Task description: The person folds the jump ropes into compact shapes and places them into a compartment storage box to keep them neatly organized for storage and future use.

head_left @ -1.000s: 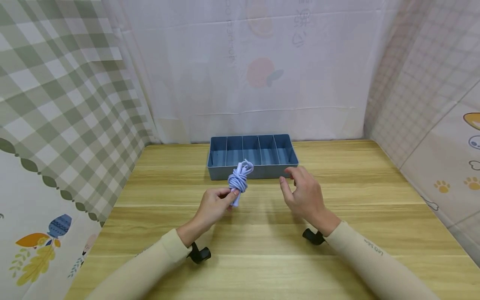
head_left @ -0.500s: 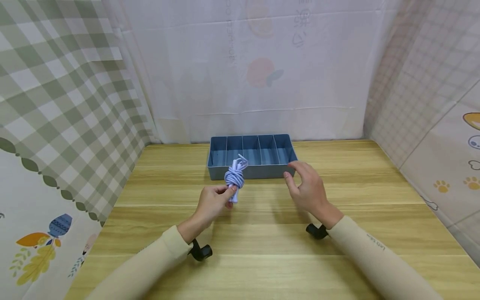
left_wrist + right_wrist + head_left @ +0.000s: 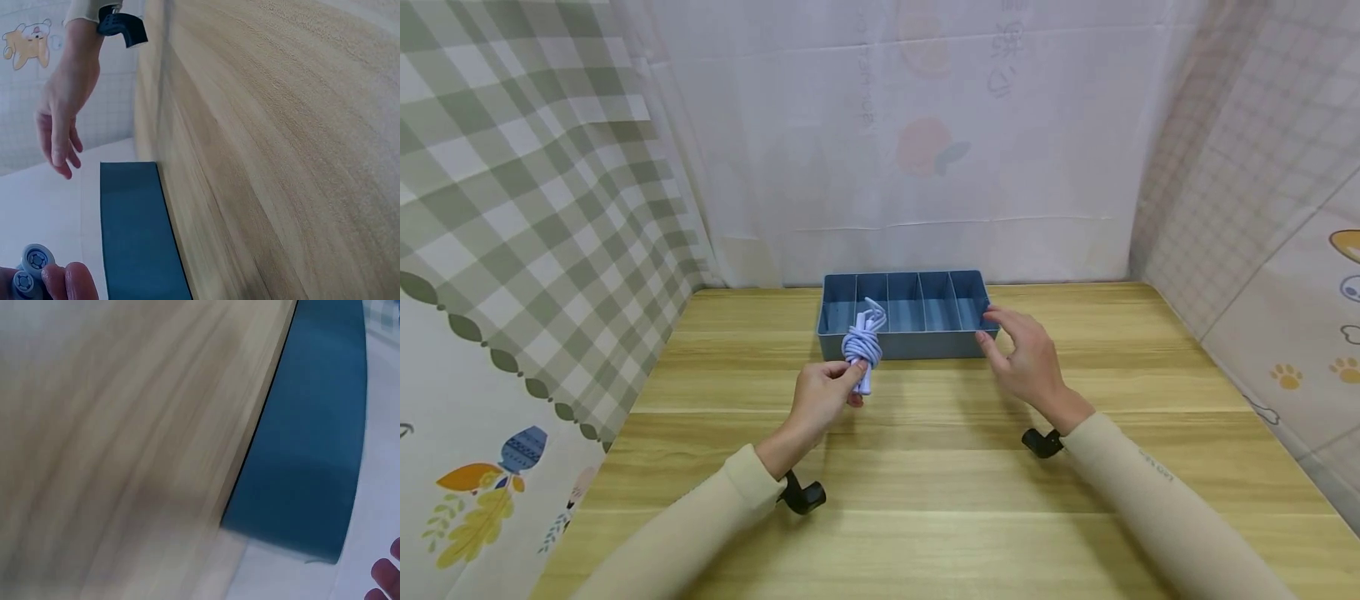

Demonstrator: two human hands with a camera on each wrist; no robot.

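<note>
My left hand (image 3: 818, 398) pinches the lower end of a pale purple jump rope (image 3: 861, 343), its cord wound round the two handles in a knotted bundle. It is held up before the left front of a blue-grey box (image 3: 925, 345) with several compartments. The round handle ends (image 3: 36, 257) show beside my fingertips in the left wrist view. My right hand (image 3: 1030, 357) hovers by the box's right front corner, fingers loosely bent, thumb apart, nothing between them. In the left wrist view it hangs above the box, apart from it.
The box stands at the back of a wood-grain table (image 3: 910, 475), close to a white printed curtain (image 3: 1045, 167). A green checked cloth (image 3: 535, 167) borders the left side, and a patterned cloth (image 3: 1262, 308) the right. Black wrist cameras (image 3: 805, 497) sit under both forearms.
My left hand has carried the jump rope slightly left and forward, toward the box's left part. My right hand has drifted right and forward to the box's right corner.
</note>
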